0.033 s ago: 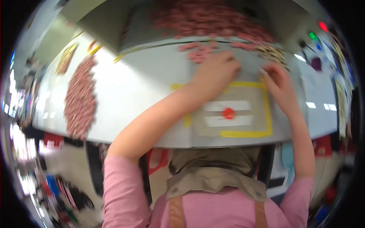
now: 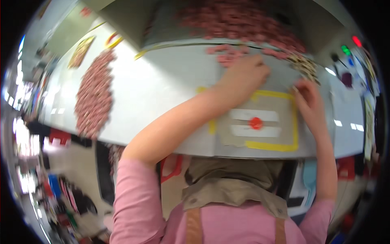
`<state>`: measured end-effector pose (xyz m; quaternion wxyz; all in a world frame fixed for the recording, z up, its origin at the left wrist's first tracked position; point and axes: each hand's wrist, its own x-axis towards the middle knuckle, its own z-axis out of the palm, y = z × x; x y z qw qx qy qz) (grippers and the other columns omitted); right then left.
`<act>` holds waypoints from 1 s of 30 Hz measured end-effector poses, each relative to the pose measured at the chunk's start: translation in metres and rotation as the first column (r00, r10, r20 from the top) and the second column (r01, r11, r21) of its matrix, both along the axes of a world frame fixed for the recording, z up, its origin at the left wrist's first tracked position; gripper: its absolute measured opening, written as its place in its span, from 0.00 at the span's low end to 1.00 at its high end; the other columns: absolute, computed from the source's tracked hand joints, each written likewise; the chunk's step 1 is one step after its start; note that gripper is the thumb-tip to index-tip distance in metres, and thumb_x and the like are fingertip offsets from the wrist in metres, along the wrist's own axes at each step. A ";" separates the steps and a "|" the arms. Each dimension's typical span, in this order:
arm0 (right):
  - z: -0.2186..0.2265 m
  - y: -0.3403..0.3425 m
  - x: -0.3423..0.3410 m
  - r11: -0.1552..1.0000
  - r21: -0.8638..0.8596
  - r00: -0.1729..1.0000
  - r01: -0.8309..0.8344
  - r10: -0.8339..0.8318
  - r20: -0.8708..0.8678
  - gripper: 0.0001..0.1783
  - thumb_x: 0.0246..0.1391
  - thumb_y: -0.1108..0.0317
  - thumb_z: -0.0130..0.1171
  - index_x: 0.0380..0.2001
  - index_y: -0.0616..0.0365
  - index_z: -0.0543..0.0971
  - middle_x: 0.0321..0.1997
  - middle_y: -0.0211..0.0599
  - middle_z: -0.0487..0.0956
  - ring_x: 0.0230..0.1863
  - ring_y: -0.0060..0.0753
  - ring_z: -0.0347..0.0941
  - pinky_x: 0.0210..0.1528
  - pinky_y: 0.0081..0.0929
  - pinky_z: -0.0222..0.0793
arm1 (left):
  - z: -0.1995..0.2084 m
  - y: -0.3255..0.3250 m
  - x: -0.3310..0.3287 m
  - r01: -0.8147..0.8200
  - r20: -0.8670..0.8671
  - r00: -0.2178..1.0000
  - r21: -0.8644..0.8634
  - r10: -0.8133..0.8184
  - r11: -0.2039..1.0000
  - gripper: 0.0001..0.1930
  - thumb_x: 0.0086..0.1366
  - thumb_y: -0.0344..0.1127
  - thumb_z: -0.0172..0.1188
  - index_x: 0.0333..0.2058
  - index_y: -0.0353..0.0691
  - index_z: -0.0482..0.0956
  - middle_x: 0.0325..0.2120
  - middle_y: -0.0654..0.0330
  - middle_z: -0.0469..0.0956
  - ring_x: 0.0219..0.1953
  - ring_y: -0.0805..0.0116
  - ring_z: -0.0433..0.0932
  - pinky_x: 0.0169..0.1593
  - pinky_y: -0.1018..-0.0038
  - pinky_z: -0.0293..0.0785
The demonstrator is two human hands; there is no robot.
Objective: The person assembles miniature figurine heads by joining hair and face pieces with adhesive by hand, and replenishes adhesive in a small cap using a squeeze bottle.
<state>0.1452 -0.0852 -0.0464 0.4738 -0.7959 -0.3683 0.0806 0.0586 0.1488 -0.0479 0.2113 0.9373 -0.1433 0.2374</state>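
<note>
My left hand [image 2: 248, 75] reaches over the far part of the worktop, right beside a small group of pink pieces [image 2: 228, 55]. Its fingers curl together, and what they hold, if anything, is hidden and blurred. Across a short gap, my right hand [image 2: 310, 99] has thumb and fingertips drawn together close to a pile of thin tan pieces [image 2: 302, 65]; anything in that pinch is too small to make out. Between my forearms lies a beige mat [image 2: 227, 136] edged with yellow tape [image 2: 272, 146]. On the mat are two white strips [image 2: 256, 131] and a round red piece [image 2: 256, 123].
A large heap of pink pieces [image 2: 243, 22] fills a grey-walled bay at the back. More pink pieces form a long patch [image 2: 94, 95] on the left. Near it lie a yellow tape roll [image 2: 113, 40] and a flat patterned packet [image 2: 81, 52].
The whole view has shifted, so the worktop sits a little further right in the picture. Both hands keep nearly the same place over the worktop.
</note>
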 end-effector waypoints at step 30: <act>0.057 -0.024 -0.023 0.901 -0.401 0.880 -0.165 0.318 0.352 0.11 0.53 0.79 0.51 0.41 0.63 0.73 0.37 0.40 0.72 0.36 0.36 0.71 0.42 0.24 0.66 | 0.034 -0.055 -0.124 -0.241 -0.188 0.958 -0.938 -0.217 -0.248 0.18 0.69 0.39 0.50 0.53 0.36 0.70 0.43 0.64 0.73 0.42 0.79 0.72 0.48 0.80 0.68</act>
